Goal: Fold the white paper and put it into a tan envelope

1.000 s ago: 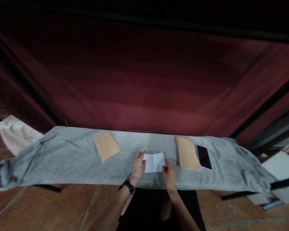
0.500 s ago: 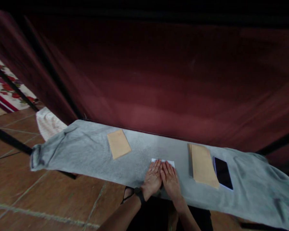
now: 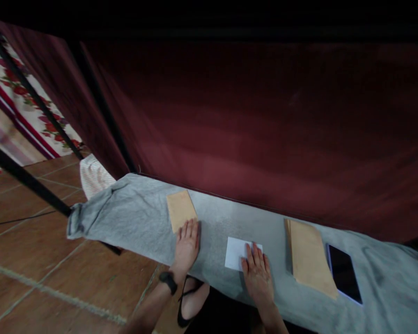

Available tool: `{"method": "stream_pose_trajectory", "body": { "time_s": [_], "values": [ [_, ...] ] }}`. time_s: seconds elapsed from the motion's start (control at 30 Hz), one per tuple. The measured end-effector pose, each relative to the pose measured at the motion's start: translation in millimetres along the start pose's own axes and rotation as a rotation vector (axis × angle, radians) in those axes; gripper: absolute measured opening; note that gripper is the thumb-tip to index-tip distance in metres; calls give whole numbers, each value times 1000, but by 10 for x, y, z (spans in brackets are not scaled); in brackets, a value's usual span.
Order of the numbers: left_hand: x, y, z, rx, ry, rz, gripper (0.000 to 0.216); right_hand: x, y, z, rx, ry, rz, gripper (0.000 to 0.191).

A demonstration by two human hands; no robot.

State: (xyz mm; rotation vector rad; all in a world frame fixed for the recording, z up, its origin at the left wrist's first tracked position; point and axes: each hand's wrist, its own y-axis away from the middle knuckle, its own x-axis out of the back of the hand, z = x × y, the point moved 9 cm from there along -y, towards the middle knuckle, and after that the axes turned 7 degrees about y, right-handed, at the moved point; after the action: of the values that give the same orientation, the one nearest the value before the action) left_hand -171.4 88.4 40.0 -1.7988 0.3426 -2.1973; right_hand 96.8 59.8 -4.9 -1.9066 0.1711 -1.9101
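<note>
A small white piece of paper lies on the grey cloth in front of me. My right hand rests flat on its right half, fingers stretched out. To the left, my left hand, with a dark watch on the wrist, reaches a brown paper envelope. Its spread fingertips lie over the envelope's near edge, and the hand is open. A stack of larger brown paper pieces lies to the right of my right hand, apart from it.
A dark-screened phone lies just right of the brown stack. Grey cloth covers the narrow bench. Behind it hangs a dark red curtain, with a black metal post at the left. Brown floor tiles show below.
My left hand has left the white paper and moved left onto the brown envelope. My right hand stays on the white paper, more of which now shows. The view has shifted left.
</note>
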Motion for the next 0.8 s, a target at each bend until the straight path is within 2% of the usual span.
{"method": "stream_pose_trajectory", "body": {
  "time_s": [0.07, 0.13, 0.2, 0.3, 0.4, 0.53, 0.6, 0.67, 0.73, 0.8],
  "values": [
    [115, -80, -332, 67, -33, -4, 48, -9, 5, -1, -4, -6, 2, 49],
    [130, -149, -532, 79, -52, -88, 39, -23, 10, -4, -5, -21, -2, 49],
    [130, -204, -591, 41, -90, -167, 36, -43, 12, -2, -6, -50, -13, 49],
    [196, -242, -488, -46, -139, -199, 39, -64, 1, 59, -44, -123, -28, 50],
    [336, -158, -199, -136, -111, -152, 36, -32, -22, 136, -98, -287, -21, 49],
    [450, 223, 467, -301, 26, -127, 29, 66, -42, 106, -269, -716, -19, 52],
    [429, 479, 852, -402, 124, -178, 35, 54, -38, -61, -368, -989, -90, 53],
    [389, 679, 1120, -417, 176, -209, 34, 24, -29, -328, -417, -1266, -214, 52],
    [342, 817, 1301, -429, 207, -219, 33, 22, 12, -504, -489, -1443, -309, 46],
    [287, 889, 1389, -446, 253, -235, 33, 61, 83, -554, -562, -1553, -368, 40]
  ]
}}
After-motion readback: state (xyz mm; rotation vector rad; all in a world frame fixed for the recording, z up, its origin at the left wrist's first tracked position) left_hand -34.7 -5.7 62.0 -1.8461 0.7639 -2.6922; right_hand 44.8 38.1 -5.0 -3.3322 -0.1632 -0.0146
